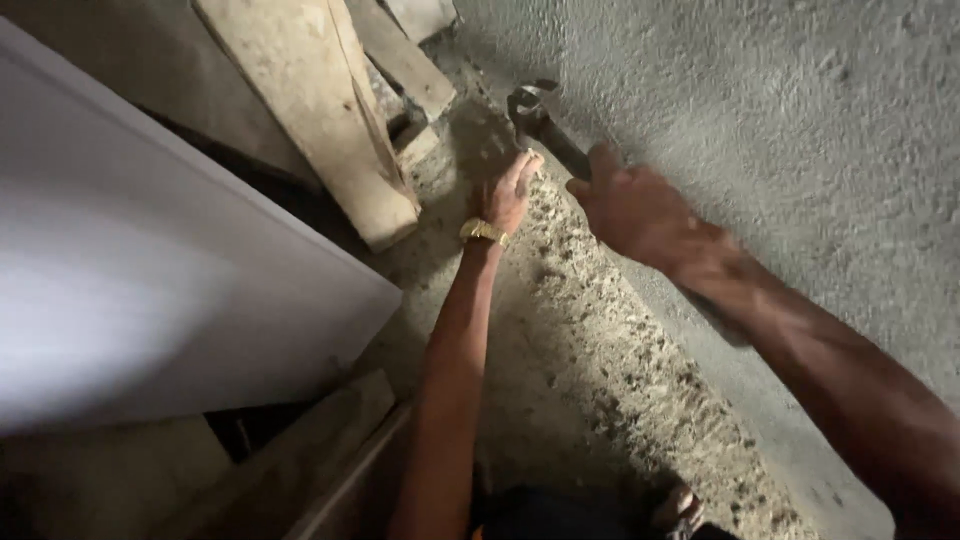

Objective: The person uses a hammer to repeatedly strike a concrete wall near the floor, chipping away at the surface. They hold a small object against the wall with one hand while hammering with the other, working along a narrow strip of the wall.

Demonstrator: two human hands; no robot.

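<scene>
both hands sit close together at the far wall (pixel 800 150): your right hand (pixel 640 210) is closed on the trowel (pixel 545 130), its long axis running far-left from that grip, while your left hand (pixel 508 195), open and empty, rests just left of the blade.

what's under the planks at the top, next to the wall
The planks lie stacked on the gritty floor, leaning over a dark gap. Smaller wood scraps poke out beneath. Anything deeper in the gap is hidden by shadow.
</scene>
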